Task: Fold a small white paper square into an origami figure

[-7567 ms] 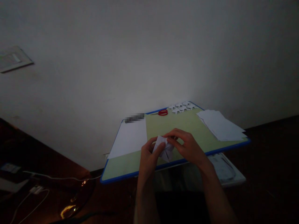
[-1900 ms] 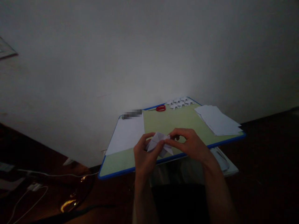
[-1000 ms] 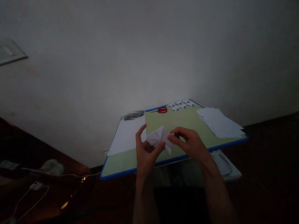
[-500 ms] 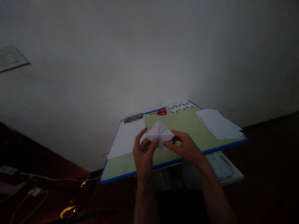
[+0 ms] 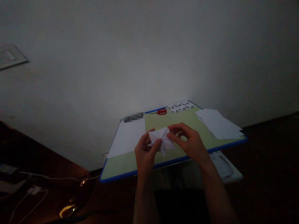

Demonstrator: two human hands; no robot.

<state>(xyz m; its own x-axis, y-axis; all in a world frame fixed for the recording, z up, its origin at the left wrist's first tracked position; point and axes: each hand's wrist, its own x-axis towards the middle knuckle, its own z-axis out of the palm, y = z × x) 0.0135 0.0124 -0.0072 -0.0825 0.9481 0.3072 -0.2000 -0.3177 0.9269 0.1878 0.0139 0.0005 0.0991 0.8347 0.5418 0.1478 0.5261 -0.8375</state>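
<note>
Above the green table top [image 5: 182, 124] I hold a folded piece of white paper [image 5: 161, 135], creased into several flaps that meet near its middle. My left hand [image 5: 147, 149] grips its left side, the thumb pressed on the front near the centre and the fingers behind. At the upper right corner of the paper, my right hand [image 5: 187, 140] pinches the edge between thumb and forefinger. Parts of the fingers behind the paper are hidden.
Scissors with red handles [image 5: 161, 111] lie at the back edge. Several small folded paper pieces [image 5: 181, 106] sit at the back right, and a stack of white sheets [image 5: 218, 124] on the right. A white sheet [image 5: 128, 137] covers the left part. The wall [image 5: 149, 56] stands behind.
The folded paper has been turned, its top point now leaning right. My right hand has shifted from the paper's right point and lower edge up to its upper right corner.
</note>
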